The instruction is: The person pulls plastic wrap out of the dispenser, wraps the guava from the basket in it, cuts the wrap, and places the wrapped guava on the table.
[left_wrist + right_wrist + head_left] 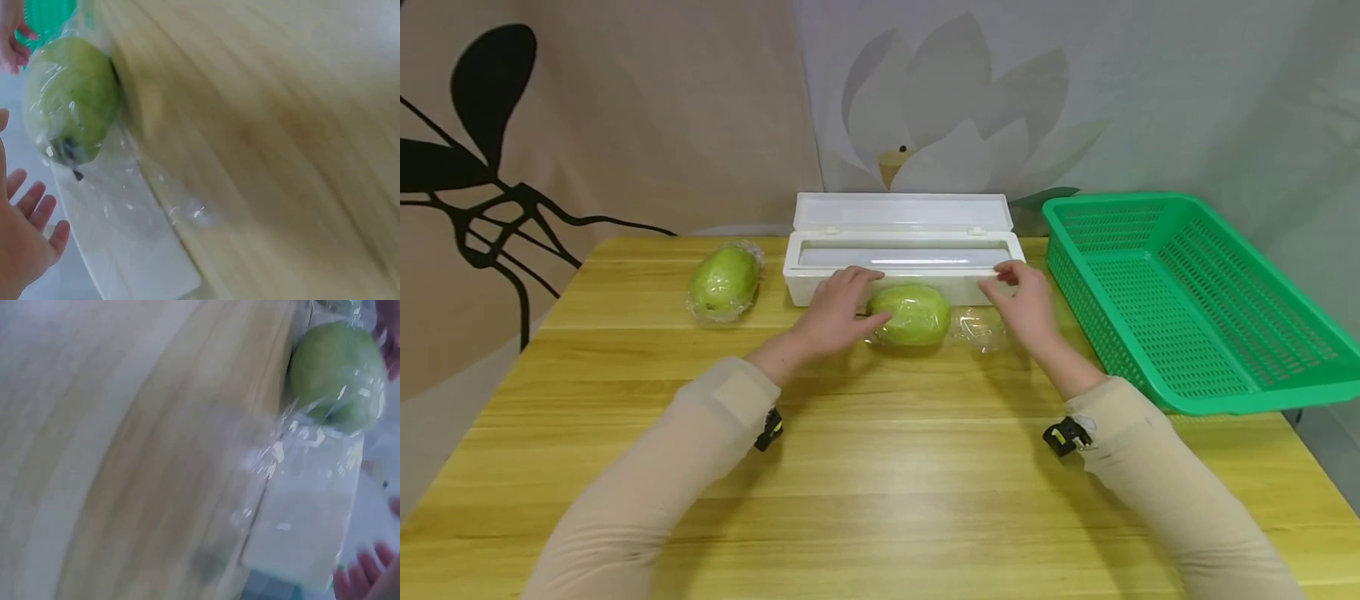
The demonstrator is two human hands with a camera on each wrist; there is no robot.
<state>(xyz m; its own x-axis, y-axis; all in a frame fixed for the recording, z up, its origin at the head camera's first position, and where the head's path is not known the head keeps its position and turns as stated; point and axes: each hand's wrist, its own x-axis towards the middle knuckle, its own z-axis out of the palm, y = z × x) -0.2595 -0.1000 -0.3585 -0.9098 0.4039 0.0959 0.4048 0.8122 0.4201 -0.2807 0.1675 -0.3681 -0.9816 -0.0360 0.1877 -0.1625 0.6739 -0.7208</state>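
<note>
A green oval fruit (913, 317) with a dark stem lies on its side against the front of a white cling film box (904, 259). Clear cling film (979, 330) wraps the fruit and spreads loosely past both its ends. My left hand (835, 312) hovers at the fruit's left end, thumb and fingers spread; in the left wrist view that hand (28, 250) has bent, parted fingers and grips nothing. Over the film's right end is my right hand (1028, 307), thumb and forefinger apart; its fingers (369, 573) look loosely curved and clear of the film.
Another film-wrapped green fruit (724, 283) lies at the back left of the wooden table (880, 500). The box's lid (902, 212) stands raised, with a film roll (904, 257) inside. A green plastic basket (1172, 400) occupies the right side. A printed curtain (685, 108) hangs behind.
</note>
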